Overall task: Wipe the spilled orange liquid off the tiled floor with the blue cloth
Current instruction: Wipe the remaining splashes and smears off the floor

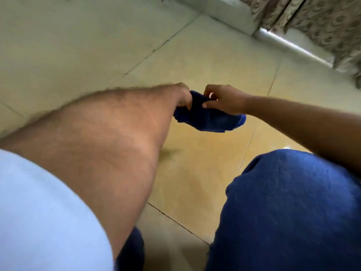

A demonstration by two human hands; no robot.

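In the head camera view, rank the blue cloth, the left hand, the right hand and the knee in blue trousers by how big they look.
1. Knee in blue trousers, largest, though it sits nearest the camera.
2. Blue cloth.
3. Right hand and left hand: they look alike, and the left is partly hidden behind its forearm, so I won't rank them.

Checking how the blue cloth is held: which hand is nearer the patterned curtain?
Right. The right hand pinches the blue cloth's edge on the side toward the patterned curtain; the left hand grips the opposite edge, farther from it.
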